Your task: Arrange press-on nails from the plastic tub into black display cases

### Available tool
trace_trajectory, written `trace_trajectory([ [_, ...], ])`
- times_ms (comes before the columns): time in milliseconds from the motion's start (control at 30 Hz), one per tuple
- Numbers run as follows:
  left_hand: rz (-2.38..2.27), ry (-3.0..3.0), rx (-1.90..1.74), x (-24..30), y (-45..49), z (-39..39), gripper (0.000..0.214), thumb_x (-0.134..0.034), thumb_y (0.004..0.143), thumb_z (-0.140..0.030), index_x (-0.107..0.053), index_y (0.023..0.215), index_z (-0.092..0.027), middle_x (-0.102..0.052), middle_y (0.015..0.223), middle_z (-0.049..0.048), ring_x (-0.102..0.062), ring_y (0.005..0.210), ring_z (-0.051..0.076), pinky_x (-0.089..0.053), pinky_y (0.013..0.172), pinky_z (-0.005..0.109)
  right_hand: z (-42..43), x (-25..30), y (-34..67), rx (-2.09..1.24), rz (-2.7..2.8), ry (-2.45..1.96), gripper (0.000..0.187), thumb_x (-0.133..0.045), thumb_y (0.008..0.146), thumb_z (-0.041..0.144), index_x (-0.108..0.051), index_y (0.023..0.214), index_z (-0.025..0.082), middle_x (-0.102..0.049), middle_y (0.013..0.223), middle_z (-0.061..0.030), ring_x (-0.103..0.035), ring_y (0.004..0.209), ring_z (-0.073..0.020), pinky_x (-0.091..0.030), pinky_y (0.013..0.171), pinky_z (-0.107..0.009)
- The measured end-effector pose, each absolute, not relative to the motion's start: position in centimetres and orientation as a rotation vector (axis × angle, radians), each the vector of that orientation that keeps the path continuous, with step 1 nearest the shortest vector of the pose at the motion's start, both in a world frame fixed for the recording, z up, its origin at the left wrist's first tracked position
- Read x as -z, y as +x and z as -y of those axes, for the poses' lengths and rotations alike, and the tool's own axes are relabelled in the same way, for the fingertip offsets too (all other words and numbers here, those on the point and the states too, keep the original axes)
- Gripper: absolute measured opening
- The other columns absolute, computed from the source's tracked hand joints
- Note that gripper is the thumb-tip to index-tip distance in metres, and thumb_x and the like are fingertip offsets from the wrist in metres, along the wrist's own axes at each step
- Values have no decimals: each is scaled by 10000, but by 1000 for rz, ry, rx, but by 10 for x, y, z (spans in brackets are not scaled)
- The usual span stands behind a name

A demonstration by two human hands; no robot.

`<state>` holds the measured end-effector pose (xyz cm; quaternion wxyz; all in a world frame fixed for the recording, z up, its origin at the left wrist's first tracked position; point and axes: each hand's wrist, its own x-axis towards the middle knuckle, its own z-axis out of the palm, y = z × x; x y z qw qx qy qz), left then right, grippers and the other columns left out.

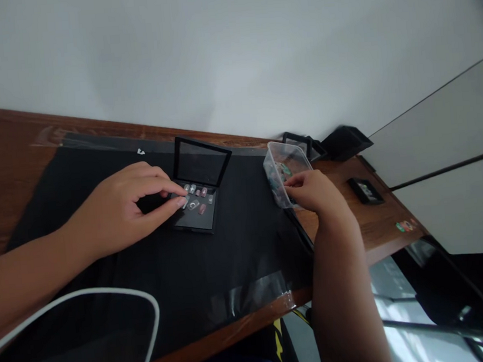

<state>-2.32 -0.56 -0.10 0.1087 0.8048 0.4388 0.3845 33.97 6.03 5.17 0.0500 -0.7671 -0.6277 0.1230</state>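
Note:
An open black hinged case (198,191) lies on the black mat (214,261), its lid upright. Several small press-on nails (198,198) sit in rows on its base. My left hand (122,212) rests at the case's left side, with index finger and thumb pinched near the leftmost nails; I cannot tell whether they hold one. My right hand (315,191) reaches into a clear plastic tub (284,169) at the mat's right edge, fingers curled inside. The tub holds small coloured pieces.
The mat covers a brown wooden table (6,160) set against a white wall. Small black cases (365,189) and a black box (344,141) lie at the right end. A white cable (108,294) curves at the lower left. A few coloured bits (406,225) sit near the right corner.

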Motion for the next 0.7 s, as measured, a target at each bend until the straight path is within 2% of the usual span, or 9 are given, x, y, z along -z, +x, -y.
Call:
trace_trajectory([
  [133, -1263, 2365, -1152, 1, -24, 7, 201, -689, 1020, -459, -808, 1052, -300, -745, 906, 2, -672, 853, 198, -539, 769, 355, -59, -55, 336, -405, 1902, -2407, 146, -772, 814, 334, -845, 863, 218, -779, 794, -44, -695, 752, -206, -427, 648, -296],
  [233, -1265, 2352, -1133, -1, -25, 6, 221, -691, 1020, -476, -813, 1049, -293, -741, 900, 11, -671, 844, 207, -536, 760, 362, -58, -56, 336, -417, 1906, -2384, 285, -814, 797, 418, -846, 977, 199, -768, 817, -46, -695, 743, -209, -437, 651, -300],
  [367, -1167, 2456, -1059, -1, -24, 8, 232, -685, 1038, -470, -840, 1114, -315, -749, 984, 23, -667, 900, 218, -527, 836, 364, -58, -55, 336, -456, 1900, -2364, 369, -818, 788, 406, -829, 1090, 194, -755, 836, -39, -687, 734, -203, -438, 641, -299],
  [533, -1038, 2622, -830, 6, -22, 10, 298, -629, 1071, -548, -836, 1258, -443, -728, 1291, 39, -600, 1219, 313, -455, 1100, 475, -59, -53, 335, -444, 1912, -2345, 254, -796, 772, 344, -842, 985, 213, -740, 766, -31, -665, 682, -192, -433, 624, -295],
  [700, -1111, 2570, -737, 17, -25, 9, 367, -592, 1061, -624, -802, 1327, -483, -675, 1467, 31, -530, 1346, 376, -401, 1177, 568, -59, -51, 337, -418, 1927, -2305, 136, -796, 765, 313, -835, 845, 209, -727, 706, -39, -668, 665, -193, -423, 603, -282],
])
